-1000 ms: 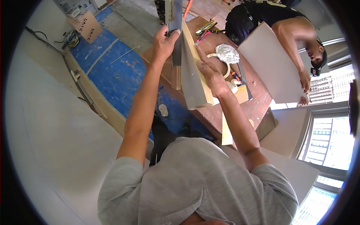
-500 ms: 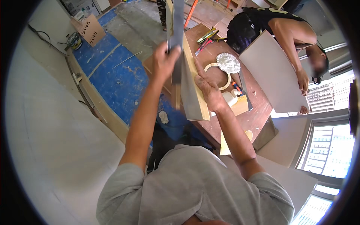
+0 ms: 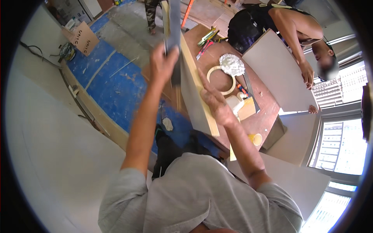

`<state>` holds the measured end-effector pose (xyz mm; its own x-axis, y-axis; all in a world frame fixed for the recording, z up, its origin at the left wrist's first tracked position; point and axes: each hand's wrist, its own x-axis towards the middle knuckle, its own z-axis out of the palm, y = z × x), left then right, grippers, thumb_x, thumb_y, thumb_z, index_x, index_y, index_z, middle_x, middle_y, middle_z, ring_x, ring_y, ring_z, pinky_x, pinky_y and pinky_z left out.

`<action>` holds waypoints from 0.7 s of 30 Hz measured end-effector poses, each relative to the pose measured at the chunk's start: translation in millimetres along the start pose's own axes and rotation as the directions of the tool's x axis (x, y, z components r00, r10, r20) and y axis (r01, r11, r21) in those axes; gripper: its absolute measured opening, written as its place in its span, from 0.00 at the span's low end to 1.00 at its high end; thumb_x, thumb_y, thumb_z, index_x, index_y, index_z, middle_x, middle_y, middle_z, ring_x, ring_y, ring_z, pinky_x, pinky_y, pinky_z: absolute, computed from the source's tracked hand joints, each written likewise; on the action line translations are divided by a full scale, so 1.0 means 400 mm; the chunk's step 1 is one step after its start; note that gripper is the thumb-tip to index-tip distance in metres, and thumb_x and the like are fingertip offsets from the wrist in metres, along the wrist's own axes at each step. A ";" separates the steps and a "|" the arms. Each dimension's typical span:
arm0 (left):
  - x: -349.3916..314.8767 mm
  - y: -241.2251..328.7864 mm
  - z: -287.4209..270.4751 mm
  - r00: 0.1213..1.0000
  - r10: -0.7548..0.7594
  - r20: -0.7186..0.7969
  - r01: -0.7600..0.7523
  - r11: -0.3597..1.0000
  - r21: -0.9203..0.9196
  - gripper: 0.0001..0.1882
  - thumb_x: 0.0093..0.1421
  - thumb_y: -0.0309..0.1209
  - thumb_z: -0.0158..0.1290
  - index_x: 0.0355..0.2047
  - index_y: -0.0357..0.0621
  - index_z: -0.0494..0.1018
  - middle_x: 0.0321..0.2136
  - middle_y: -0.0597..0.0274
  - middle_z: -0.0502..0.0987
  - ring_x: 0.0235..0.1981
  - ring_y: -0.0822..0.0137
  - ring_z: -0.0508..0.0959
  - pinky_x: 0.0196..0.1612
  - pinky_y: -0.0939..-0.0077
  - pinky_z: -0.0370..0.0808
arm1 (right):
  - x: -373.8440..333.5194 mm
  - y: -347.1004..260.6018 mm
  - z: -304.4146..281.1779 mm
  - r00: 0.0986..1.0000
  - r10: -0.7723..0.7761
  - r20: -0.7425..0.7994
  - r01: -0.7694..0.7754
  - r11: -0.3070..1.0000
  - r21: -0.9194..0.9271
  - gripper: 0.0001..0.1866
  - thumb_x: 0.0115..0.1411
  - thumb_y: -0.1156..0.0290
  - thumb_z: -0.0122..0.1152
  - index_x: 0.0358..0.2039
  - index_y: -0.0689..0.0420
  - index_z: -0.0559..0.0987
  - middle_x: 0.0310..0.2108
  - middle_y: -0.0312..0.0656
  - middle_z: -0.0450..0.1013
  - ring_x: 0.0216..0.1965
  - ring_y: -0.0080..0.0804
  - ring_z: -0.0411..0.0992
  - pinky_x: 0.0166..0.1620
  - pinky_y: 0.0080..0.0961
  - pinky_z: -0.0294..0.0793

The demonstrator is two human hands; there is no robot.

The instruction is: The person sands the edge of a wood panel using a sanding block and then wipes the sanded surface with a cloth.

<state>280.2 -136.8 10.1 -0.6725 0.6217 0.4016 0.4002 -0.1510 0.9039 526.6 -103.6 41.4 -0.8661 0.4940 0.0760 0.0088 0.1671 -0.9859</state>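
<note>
A long board (image 3: 199,116) with a pale grey face and a light plywood edge stands on edge in front of me, running away toward the top of the picture. My right hand (image 3: 216,101) is closed on its right side, fingers reaching along the edge. On the board's left, my left hand (image 3: 162,64) wraps round a flat dark grey strip (image 3: 176,29), which reaches out of the picture at the top. Fingers and strip are slightly blurred. Whether the strip touches the board I cannot tell.
A brown worktable (image 3: 268,116) carries a tape roll (image 3: 210,77), crumpled silvery foil (image 3: 232,64), a white bottle (image 3: 237,103), cutters (image 3: 208,37) and a yellow cup (image 3: 255,139). At right a co-worker (image 3: 287,31) holds a large pale panel (image 3: 268,73). Blue sheeting (image 3: 112,81) covers the floor at left.
The whole view has shifted a little. The near end of the board sits slightly lower in the picture. Both hands keep their holds.
</note>
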 end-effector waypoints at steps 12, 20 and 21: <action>0.262 -0.168 -0.033 0.984 0.177 -0.008 -0.177 0.984 -0.022 0.11 0.64 0.35 0.61 0.38 0.39 0.79 0.26 0.59 0.79 0.27 0.68 0.76 0.34 0.67 0.74 | -0.002 -0.009 -0.008 0.982 0.186 0.040 -0.189 0.974 0.125 0.36 0.73 0.71 0.46 0.78 0.63 0.50 0.80 0.48 0.46 0.81 0.38 0.41 0.78 0.34 0.37; -0.146 -0.029 -0.050 0.944 0.305 0.124 -0.296 0.951 -0.088 0.19 0.63 0.29 0.63 0.51 0.32 0.78 0.41 0.52 0.85 0.43 0.63 0.84 0.50 0.62 0.79 | 0.238 -0.011 0.003 0.990 0.131 -0.044 -0.133 0.990 -0.044 0.32 0.77 0.69 0.46 0.76 0.65 0.55 0.74 0.53 0.60 0.76 0.38 0.54 0.75 0.32 0.52; -0.140 -0.036 -0.053 0.938 0.314 0.145 -0.303 0.948 -0.094 0.19 0.63 0.30 0.64 0.52 0.32 0.78 0.41 0.53 0.85 0.43 0.64 0.84 0.49 0.63 0.79 | 0.255 0.009 -0.001 0.988 0.155 -0.017 -0.155 0.987 0.034 0.31 0.78 0.68 0.45 0.76 0.66 0.55 0.73 0.52 0.61 0.75 0.37 0.56 0.74 0.32 0.53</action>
<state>298.9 -185.7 -22.5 -0.4145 0.6474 0.6395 0.5252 -0.4037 0.7491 438.3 -52.4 45.7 -0.8456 0.5285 -0.0755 0.1255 0.0594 -0.9903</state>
